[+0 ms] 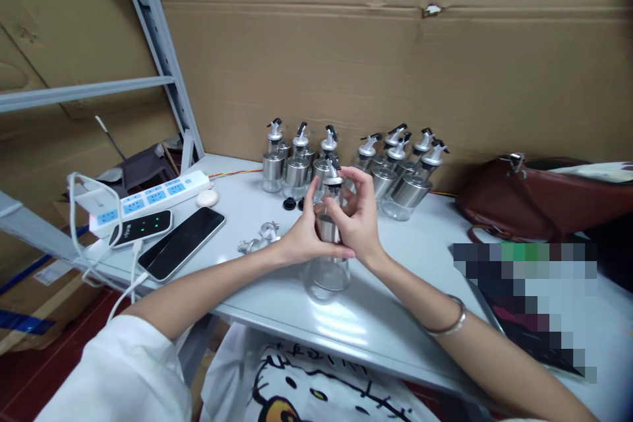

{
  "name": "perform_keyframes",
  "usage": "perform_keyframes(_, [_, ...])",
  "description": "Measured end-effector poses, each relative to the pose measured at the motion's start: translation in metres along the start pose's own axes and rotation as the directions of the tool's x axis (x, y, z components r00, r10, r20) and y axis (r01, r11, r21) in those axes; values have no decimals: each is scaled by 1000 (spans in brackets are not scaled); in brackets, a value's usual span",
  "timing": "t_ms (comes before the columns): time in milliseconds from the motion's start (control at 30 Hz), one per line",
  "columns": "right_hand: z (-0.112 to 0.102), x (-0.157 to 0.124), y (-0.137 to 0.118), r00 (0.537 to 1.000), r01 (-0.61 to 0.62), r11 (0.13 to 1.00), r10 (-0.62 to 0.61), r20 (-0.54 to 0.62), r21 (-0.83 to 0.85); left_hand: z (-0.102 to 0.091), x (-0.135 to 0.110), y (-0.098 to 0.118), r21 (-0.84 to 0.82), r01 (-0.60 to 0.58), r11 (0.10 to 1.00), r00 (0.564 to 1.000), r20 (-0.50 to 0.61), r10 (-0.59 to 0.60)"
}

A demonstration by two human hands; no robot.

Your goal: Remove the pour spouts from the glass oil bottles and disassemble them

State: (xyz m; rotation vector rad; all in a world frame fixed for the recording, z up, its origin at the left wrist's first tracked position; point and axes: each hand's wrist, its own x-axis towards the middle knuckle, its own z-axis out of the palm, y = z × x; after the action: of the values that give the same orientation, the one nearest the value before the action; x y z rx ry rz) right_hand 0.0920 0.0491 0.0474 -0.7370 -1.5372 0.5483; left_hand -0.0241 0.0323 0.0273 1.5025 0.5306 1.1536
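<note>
A glass oil bottle (pixel 332 275) with a metal sleeve and a pour spout stands upright near the table's front edge. My left hand (pixel 302 236) is wrapped round its middle from the left. The fingers of my right hand (pixel 363 214) close on its neck, just under the silver-and-black spout (pixel 333 175). Behind my hands, several similar bottles with spouts (pixel 297 168) stand in a group, and more (pixel 408 191) stand to the right. Loose silver spout parts (pixel 260 237) lie left of the held bottle, and a small black cap (pixel 289 204) rests behind them.
On the left are a power strip (pixel 155 200), a black phone (pixel 182 244), a small device with green lights (pixel 143 227), a round white object (pixel 207 198) and white cables. A brown leather bag (pixel 519 201) sits at the right. Cardboard (pixel 306 59) walls the back.
</note>
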Motion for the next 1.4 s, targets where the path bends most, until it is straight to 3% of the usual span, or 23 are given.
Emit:
perform_keyframes(533, [3,-5,-9,994,-102,991,104,-20,83,-6,-1,0,103,-104,989,992,75,97])
perform_keyframes(733, [5,-5,-8,997,-62,993,67,-48,104,-7,-2,-1,185,-138,973,990,45,131])
perform_keyframes(833, [5,-6,-10,994,-107,981,109,-3,165,-8,-2,-1,239,-146,960,989,35,141])
perform_keyframes(1133, [6,-3,-15,990,-138,979,139,1,153,-6,-2,-3,207,-124,970,992,21,122])
perform_keyframes(1400, [6,-1,-12,996,-1,999,6,-90,53,-3,-3,2,179,-123,976,992,22,121])
